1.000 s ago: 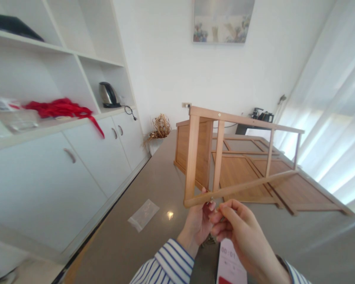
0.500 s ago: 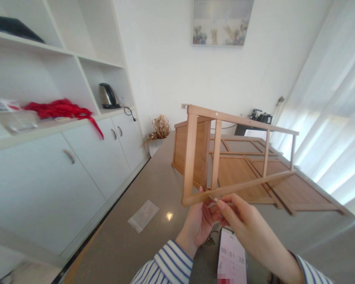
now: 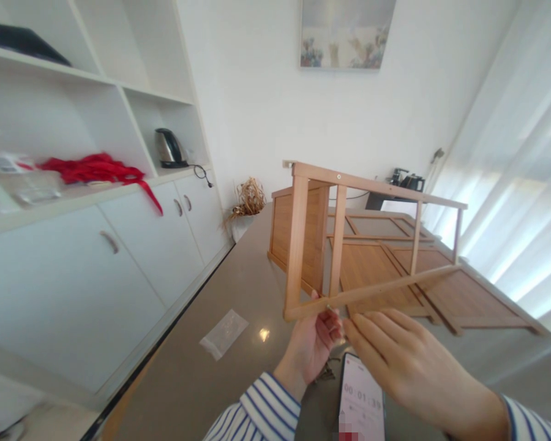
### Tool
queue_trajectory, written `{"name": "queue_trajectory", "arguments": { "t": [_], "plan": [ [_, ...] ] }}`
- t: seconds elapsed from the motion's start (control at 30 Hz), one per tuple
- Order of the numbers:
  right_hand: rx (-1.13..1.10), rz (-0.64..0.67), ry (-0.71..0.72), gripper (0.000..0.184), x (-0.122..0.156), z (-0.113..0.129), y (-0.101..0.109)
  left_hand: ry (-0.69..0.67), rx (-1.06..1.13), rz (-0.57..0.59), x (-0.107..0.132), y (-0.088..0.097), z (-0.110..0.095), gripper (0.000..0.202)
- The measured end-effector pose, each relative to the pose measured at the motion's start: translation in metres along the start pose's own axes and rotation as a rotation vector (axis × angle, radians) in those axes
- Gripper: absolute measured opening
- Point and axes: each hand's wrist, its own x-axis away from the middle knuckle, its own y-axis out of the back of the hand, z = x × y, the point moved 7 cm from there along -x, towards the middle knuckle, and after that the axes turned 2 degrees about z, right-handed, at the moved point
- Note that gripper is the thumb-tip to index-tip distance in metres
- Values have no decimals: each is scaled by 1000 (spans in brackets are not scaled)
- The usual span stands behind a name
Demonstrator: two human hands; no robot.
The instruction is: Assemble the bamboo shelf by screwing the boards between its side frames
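Two hands (image 3: 310, 349) (image 3: 404, 364), one smartphone (image 3: 360, 398), one plastic bag (image 3: 224, 334), one wall picture (image 3: 346, 30) are being counted; also three cabinet handles (image 3: 110, 242) (image 3: 178, 207) (image 3: 188, 203), one ladder-style wooden frame (image 3: 381, 289) with four crossbars (image 3: 297, 245) (image 3: 337, 245) (image 3: 416, 239) (image 3: 458, 236), two flat-lying panels (image 3: 371, 263) (image 3: 477, 294).

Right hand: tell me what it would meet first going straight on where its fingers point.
The right hand would probably meet the curled fingers of the left hand first, seen just below the wooden frame; depth there is unclear.

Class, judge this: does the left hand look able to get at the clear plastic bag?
Probably yes, if the left hand leaves the wooden frame: the bag lies leftward on the tabletop, with nothing visible between them.
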Motion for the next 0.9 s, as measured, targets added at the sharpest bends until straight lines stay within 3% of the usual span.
{"name": "queue_trajectory", "arguments": {
  "t": [0.13, 0.27, 0.47, 0.7, 0.8, 0.9],
  "plan": [
    [100, 27, 24, 23, -4, 4, -3, 4, 12, -19, 0, 5, 0, 34],
    [134, 61, 36, 18, -6, 9, -10, -4, 50, -19, -1, 4, -1, 31],
    [26, 6, -67, 17, -3, 4, -19, 10, 88, -8, -2, 4, 0, 28],
    [-300, -119, -336, 20, 4, -6, -35, 29, 125, 12, 0, 3, 1, 25],
    [-477, -216, -541, 22, 8, -11, -36, 32, 141, 15, 1, 1, 1, 24],
    [-665, -218, -763, 24, 15, -14, -46, 35, 150, 25, 1, 1, 1, 26]
  ]
}}
